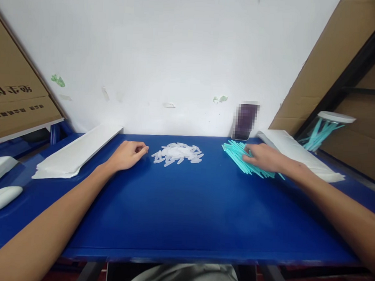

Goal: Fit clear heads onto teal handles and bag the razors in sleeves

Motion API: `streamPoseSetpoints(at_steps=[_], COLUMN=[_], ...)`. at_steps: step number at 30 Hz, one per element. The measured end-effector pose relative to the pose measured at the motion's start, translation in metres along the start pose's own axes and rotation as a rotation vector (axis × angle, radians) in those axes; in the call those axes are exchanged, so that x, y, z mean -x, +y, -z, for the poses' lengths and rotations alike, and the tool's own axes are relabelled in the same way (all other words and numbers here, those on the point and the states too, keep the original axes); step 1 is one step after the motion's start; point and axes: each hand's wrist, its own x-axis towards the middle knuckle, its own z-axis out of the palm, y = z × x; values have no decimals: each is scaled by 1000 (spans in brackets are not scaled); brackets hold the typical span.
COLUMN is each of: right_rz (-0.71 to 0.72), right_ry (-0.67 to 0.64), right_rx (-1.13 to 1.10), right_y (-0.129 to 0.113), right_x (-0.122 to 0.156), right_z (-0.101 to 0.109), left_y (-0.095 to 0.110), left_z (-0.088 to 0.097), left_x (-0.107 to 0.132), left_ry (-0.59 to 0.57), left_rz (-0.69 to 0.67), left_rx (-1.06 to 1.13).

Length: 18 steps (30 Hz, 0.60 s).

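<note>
Touching thin turquoise sticks on the blue worktop, the right hand is bent. The left hand is curled beside small, translucent white pieces; either hand's grip I cannot tell.

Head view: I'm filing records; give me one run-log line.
left hand: beside white pieces | right hand: on teal sticks | surface: blue table

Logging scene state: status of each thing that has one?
White pieces: loose, heaped
Teal sticks: loose, piled
Left hand: fingers curled, beside white pieces
Right hand: on teal sticks, grip unclear
Jar: lidded, partly filled
Phone: standing upright
Left packet: flat
Right packet: flat
</note>
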Motion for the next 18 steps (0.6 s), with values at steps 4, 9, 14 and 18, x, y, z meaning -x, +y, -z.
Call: streamPoseSetpoints(at_steps=[4,9,14,18], right_rz=[36,252,544,625], right_ry=[36,17,-82,-80], right_rx=[35,-3,-97,-39], right_y=[-8,-54,-118,-144], right_x=[7,26,45,46], right_z=[4,15,11,3], left_y=[3,11,36,59], left_z=[2,4,5,6], left_x=[0,2,9,16], left_ry=[19,53,57,-34], left_rz=[-27,-79,-188,-319], left_rx=[-18,-22,11,19])
